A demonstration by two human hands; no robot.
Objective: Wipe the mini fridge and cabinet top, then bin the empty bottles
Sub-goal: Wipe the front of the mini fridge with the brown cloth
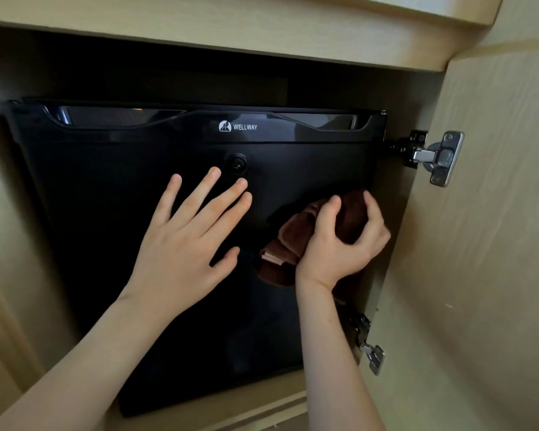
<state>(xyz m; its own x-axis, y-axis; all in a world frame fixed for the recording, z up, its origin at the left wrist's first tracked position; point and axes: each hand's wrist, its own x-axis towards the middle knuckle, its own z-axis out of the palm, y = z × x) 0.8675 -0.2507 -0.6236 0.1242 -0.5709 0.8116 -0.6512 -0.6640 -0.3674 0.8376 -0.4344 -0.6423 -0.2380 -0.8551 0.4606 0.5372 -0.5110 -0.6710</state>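
Observation:
A black mini fridge (pixel 106 188) marked WELLWAY fills the open wooden cabinet, its door closed, a round keyhole (pixel 237 163) near the middle. My left hand (pixel 187 237) lies flat on the fridge door with fingers spread, just below and left of the keyhole. My right hand (pixel 339 244) grips a bunched brown cloth (pixel 293 241) and holds it against the right part of the door. No bottles are in view.
The cabinet door (pixel 479 244) stands open at the right, hung on two metal hinges (pixel 433 157) (pixel 367 343). A pale wooden shelf edge (pixel 262 35) runs above the fridge, and a wooden ledge (pixel 262 405) runs below it.

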